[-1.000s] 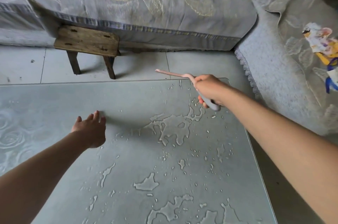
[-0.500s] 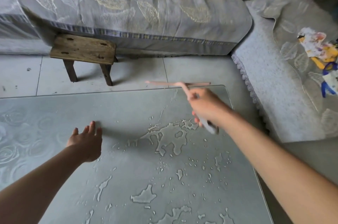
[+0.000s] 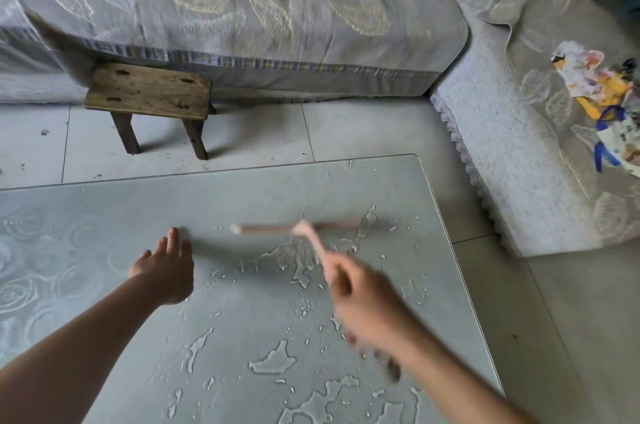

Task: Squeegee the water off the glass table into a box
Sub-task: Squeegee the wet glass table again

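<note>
Now, right hand (image 3: 367, 302): closed round the squeegee (image 3: 270, 227) handle, fingers wrapped tight, thumb side towards the blade.
Squeegee: pink, with the blade lying crosswise over the far right part of the glass table (image 3: 104, 215); probably touching the surface, though motion blur hides the edge.
Water (image 3: 273, 359): a smeared puddle right at the blade, with more pools and scattered drops nearer, across the right half and down to the near edge.
Table surface: dry-looking on the left, with a rose pattern showing through.
Left hand (image 3: 166, 271): flat on the glass, palm down and fingers straight, just beside the blade's left end; holds nothing.
Box: nowhere in view.
Step in hand: judged to be the start of a stroke, blade set behind the farthest puddle.
Next move: calls for even downward pressure and one steady pull, herding water to whichever edge has the box under it; most of the job left.
Risk: water pushed over an unguarded edge onto the floor tiles.
Beyond the table: wooden stool (image 3: 149, 91) on the tiles, draped bed (image 3: 242, 7) behind it.
</note>
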The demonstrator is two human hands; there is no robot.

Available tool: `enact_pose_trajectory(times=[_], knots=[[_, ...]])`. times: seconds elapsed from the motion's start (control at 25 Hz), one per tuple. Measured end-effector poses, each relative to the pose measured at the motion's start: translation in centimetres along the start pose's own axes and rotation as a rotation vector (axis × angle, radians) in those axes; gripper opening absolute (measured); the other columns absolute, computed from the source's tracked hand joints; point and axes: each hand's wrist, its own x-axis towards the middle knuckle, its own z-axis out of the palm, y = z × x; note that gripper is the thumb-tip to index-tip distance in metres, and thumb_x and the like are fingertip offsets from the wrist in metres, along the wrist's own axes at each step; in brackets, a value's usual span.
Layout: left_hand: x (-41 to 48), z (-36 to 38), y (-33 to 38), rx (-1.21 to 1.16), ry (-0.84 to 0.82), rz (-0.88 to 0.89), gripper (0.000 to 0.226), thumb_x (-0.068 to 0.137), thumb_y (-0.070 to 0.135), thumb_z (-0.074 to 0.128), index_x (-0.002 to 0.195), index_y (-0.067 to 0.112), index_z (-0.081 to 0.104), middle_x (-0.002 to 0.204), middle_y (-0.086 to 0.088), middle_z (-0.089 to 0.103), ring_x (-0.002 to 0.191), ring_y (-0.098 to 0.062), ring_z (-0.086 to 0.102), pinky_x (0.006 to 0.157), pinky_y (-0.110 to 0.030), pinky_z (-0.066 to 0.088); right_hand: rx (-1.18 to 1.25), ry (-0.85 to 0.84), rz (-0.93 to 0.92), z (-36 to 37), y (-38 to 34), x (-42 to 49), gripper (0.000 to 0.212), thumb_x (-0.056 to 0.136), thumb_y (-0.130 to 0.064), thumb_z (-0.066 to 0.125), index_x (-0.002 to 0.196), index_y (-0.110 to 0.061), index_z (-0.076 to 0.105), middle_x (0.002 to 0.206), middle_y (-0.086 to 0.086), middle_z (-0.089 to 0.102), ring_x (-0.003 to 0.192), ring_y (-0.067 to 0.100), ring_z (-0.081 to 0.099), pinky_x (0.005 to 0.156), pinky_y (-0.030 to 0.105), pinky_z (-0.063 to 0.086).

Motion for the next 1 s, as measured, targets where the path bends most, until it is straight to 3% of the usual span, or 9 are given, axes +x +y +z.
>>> enact_pose_trajectory(times=[0.08, 0.24, 0.4, 0.52, 0.64, 0.76, 0.84, 0.92, 1.0], knots=[[-0.2, 0.3, -0.2, -0.011, 0.019, 0.008, 0.064, 0.096, 0.017, 0.028, 0.151, 0.007, -0.003, 0.156, -0.02, -0.019, 0.148, -0.028, 0.001, 0.115, -0.04, 0.022, -0.044, 0.13, 0.051, -4.4, 0.3, 5.0, 0.019, 0.096, -0.019, 0.036, 0.107, -0.023, 0.052, 0.069, 0.003, 0.059, 0.038, 0.011, 0.055, 0.034, 0.021, 0.039], [-0.2, 0.5, -0.1, 0.007, 0.047, 0.004, 0.066, 0.096, 0.021, 0.032, 0.151, 0.008, -0.001, 0.157, -0.02, -0.016, 0.148, -0.029, 0.004, 0.114, -0.038, 0.024, 0.232, 0.244, 0.348, -6.2, 1.7, 9.4, 0.028, 0.094, -0.007, 0.029, 0.115, -0.008, 0.048, 0.071, 0.009, 0.048, 0.044, 0.02, 0.049, 0.041, 0.021, 0.036], [0.0, 0.5, -0.2, 0.03, 0.036, 0.004, 0.064, 0.095, 0.018, 0.028, 0.151, 0.008, 0.0, 0.157, -0.021, -0.015, 0.148, -0.029, 0.005, 0.116, -0.038, 0.019, 0.196, 0.14, 0.254, 2.4, 1.6, 1.7, 0.01, 0.099, -0.02, 0.031, 0.104, -0.019, 0.04, 0.074, 0.002, 0.055, 0.041, 0.013, 0.056, 0.036, 0.02, 0.039], [0.1, 0.2, -0.4, 0.016, 0.015, 0.005, 0.063, 0.094, 0.017, 0.027, 0.151, 0.008, 0.001, 0.157, -0.021, -0.016, 0.148, -0.028, 0.003, 0.118, -0.039, 0.016, 0.339, -0.021, 0.181, 1.9, 0.1, -1.4, 0.014, 0.099, -0.03, 0.033, 0.094, -0.032, 0.046, 0.065, -0.003, 0.055, 0.032, 0.008, 0.055, 0.031, 0.017, 0.036], [0.2, 0.3, -0.4, 0.016, 0.021, 0.007, 0.063, 0.094, 0.017, 0.027, 0.151, 0.009, 0.001, 0.157, -0.021, -0.016, 0.148, -0.028, 0.003, 0.119, -0.04, 0.015, 0.226, 0.185, 0.138, -4.3, 0.3, 4.6, 0.015, 0.095, -0.022, 0.035, 0.09, -0.023, 0.049, 0.059, -0.002, 0.054, 0.03, 0.013, 0.053, 0.031, 0.015, 0.033], [0.3, 0.2, -0.2, 0.022, 0.008, 0.015, 0.063, 0.094, 0.016, 0.025, 0.152, 0.009, 0.001, 0.156, -0.022, -0.016, 0.148, -0.029, 0.004, 0.119, -0.039, 0.013, 0.385, 0.31, 0.372, -8.4, 0.0, 10.9, 0.019, 0.094, -0.008, 0.029, 0.1, -0.014, 0.047, 0.086, 0.013, 0.051, 0.041, 0.019, 0.049, 0.034, 0.016, 0.036], [0.5, 0.3, -0.4, 0.017, 0.012, 0.022, 0.064, 0.094, 0.015, 0.025, 0.152, 0.01, 0.001, 0.156, -0.022, -0.016, 0.148, -0.029, 0.003, 0.119, -0.039, 0.012, 0.332, 0.267, 0.381, -6.7, -0.2, 11.8, 0.026, 0.093, -0.005, 0.029, 0.114, -0.012, 0.044, 0.103, 0.019, 0.051, 0.064, 0.025, 0.057, 0.04, 0.023, 0.044], [0.5, 0.3, -0.6, -0.003, 0.016, 0.026, 0.064, 0.093, 0.013, 0.026, 0.152, 0.01, 0.002, 0.157, -0.021, -0.016, 0.148, -0.029, 0.003, 0.119, -0.038, 0.012, 0.214, 0.19, 0.334, -2.5, -0.6, 9.3, 0.034, 0.093, -0.01, 0.032, 0.126, -0.014, 0.039, 0.108, 0.018, 0.058, 0.081, 0.029, 0.066, 0.059, 0.031, 0.053], [0.4, 0.2, -0.7, -0.011, 0.001, 0.015, 0.063, 0.093, 0.013, 0.025, 0.152, 0.01, 0.003, 0.157, -0.021, -0.016, 0.148, -0.029, 0.004, 0.119, -0.038, 0.012, 0.243, -0.007, 0.213, 1.3, -1.1, 4.1, 0.017, 0.094, -0.019, 0.034, 0.109, -0.02, 0.043, 0.088, 0.008, 0.06, 0.06, 0.019, 0.067, 0.051, 0.024, 0.05]])
